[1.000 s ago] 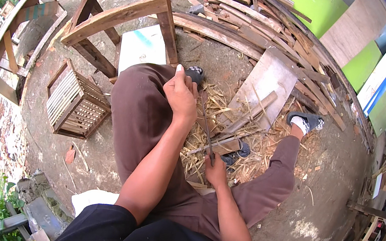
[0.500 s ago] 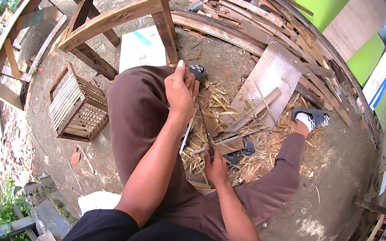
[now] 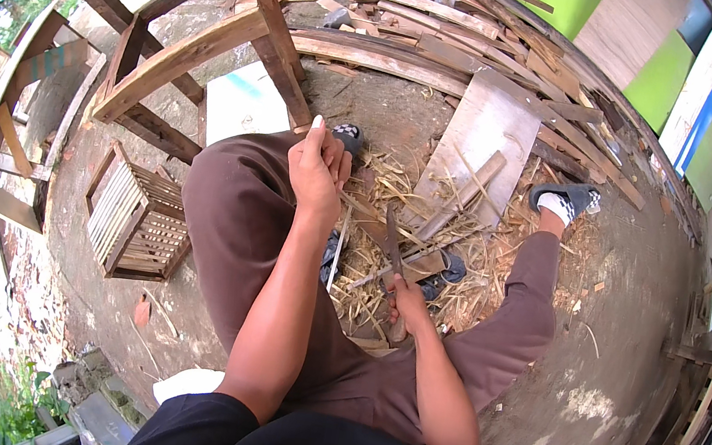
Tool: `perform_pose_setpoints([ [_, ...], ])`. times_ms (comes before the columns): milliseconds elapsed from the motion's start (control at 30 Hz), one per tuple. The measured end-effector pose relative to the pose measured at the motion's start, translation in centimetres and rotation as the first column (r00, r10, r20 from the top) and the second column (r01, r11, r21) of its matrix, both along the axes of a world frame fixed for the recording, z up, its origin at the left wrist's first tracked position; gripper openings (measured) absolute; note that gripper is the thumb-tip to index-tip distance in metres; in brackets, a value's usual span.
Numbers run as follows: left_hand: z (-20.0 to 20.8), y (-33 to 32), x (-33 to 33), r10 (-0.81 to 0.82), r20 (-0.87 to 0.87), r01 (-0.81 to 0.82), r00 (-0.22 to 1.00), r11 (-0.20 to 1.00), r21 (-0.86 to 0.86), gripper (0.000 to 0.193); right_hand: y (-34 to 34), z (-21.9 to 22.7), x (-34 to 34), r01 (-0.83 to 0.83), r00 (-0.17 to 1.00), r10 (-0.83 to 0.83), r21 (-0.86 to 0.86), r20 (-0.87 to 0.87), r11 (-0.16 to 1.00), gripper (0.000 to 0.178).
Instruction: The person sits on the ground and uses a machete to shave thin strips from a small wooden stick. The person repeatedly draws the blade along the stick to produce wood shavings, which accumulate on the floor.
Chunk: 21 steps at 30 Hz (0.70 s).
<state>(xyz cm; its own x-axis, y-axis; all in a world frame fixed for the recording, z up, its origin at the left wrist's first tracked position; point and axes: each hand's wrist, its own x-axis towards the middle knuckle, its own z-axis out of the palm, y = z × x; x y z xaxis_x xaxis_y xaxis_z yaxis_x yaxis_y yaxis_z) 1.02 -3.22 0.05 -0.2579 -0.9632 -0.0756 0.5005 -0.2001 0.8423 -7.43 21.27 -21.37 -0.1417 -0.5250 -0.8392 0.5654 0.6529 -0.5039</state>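
Note:
My left hand [image 3: 318, 166] is closed with the thumb on top, above my left knee. A thin wooden strip [image 3: 362, 206] runs out from under its fingers toward the middle; most of it is hidden by the hand. Lower and to the right, my right hand [image 3: 407, 304] wraps round the handle of a knife [image 3: 393, 238]. Its dark blade points away from me, apart from the left hand. Below both hands, pale wood shavings [image 3: 382, 171] cover the ground between my legs.
A flat board [image 3: 479, 140] lies ahead with a wooden stick [image 3: 468, 193] across it. At left stand a slatted wooden crate [image 3: 140, 222] and a heavy timber frame [image 3: 183, 54]. Stacked planks [image 3: 419, 48] fill the far side; a dark plastic bag [image 3: 444, 277] lies among the shavings.
The knife has drawn back toward me and swung so its blade shows broader, away from the left hand. The left hand stays closed in about the same place.

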Motion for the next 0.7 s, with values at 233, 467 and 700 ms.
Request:
perform_pose_setpoints([
  [233, 0.4, 0.6, 0.1, -0.016, -0.008, 0.016, 1.000, 1.000, 0.008, 0.051, 0.2, 1.0, 1.5, -0.223, 0.654, 0.172, 0.029, -0.736, 0.974, 0.049],
  [467, 0.7, 0.4, 1.7, -0.017, 0.006, 0.017, 1.000, 0.999, 0.033, 0.052, -0.9, 1.0, 3.1, -0.350, 0.580, 0.387, 0.210, -0.717, 0.913, 0.048],
  [700, 0.4, 2.4, 2.1, -0.166, -0.134, 0.176, 0.977, 0.982, 0.070, 0.056, -0.3, 1.3, 1.3, -0.267, 0.520, 0.044, -0.113, -0.853, 0.957, 0.049],
])
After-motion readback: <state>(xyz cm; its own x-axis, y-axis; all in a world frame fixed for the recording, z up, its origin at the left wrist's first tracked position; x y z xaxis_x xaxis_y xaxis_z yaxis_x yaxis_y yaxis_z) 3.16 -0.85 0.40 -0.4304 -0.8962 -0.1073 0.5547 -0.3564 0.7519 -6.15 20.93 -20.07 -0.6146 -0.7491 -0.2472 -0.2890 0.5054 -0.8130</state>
